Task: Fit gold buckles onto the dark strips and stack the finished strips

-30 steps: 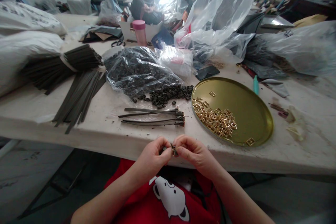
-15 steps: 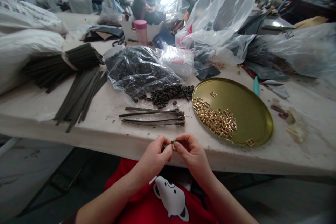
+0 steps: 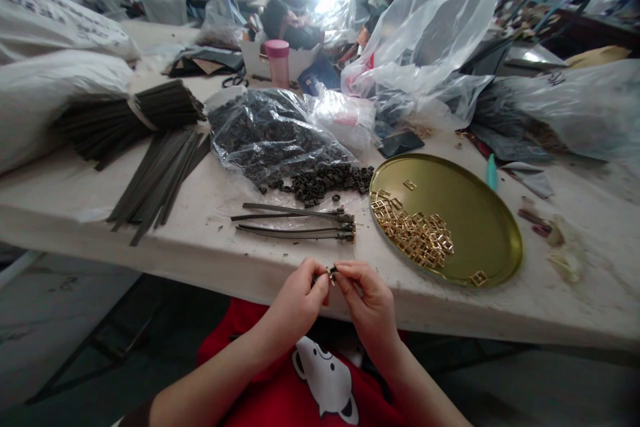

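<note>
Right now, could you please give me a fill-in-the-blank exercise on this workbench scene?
1. The small metal piece is pinched by ____ hands, left hand and right hand.
2. The black rings spill from a clear ____ bag.
3. The loose buckles lie on a round ____-coloured tray.
Missing words: both; plastic; gold.

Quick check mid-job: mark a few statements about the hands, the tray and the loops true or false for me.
1. The left hand and right hand both pinch a small buckle at the table edge. True.
2. The gold tray is empty. False: gold buckles lie heaped in its left part.
3. The black loops spill from a clear plastic bag. True.
4. The pink bottle stands on the tray. False: it stands at the table's far side.
</note>
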Available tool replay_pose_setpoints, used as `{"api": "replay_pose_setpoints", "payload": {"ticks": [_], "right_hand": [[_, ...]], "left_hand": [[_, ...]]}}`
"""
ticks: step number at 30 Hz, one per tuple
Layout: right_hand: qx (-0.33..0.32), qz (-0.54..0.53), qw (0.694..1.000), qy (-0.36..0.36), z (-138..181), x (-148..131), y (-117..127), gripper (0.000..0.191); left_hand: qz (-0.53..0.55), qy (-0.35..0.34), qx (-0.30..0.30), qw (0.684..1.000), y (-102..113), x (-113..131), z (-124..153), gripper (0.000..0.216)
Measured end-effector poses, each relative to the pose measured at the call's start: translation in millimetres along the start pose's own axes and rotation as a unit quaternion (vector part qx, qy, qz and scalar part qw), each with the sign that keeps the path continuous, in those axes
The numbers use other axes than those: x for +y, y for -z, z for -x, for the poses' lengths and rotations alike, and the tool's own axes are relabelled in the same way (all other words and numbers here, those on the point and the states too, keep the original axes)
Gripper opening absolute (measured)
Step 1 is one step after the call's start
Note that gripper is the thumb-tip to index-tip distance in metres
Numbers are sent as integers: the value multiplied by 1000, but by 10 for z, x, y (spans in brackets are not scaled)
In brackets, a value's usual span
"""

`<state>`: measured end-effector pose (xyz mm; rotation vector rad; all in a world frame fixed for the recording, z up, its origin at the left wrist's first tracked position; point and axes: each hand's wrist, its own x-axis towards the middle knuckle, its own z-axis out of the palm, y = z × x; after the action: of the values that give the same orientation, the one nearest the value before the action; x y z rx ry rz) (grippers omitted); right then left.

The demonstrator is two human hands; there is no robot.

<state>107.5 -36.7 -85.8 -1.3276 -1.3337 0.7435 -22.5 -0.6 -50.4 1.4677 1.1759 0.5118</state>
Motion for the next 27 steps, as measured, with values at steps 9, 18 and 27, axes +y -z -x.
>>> {"api": "replay_pose_setpoints", "payload": {"ticks": [9,18,27], "right_hand": [[-2,93,995,40,51,-79,1,17],[-6,150,988,42,24,28,27,19],[-39,-19,994,-97,13,-48,32,18]], "left_hand": [[14,-4,-4,1000,-5,-78,2,18],[37,-9,-3,999,15,-74,9,13],[2,-8,-13,1000,57,-24,51,24]]}}
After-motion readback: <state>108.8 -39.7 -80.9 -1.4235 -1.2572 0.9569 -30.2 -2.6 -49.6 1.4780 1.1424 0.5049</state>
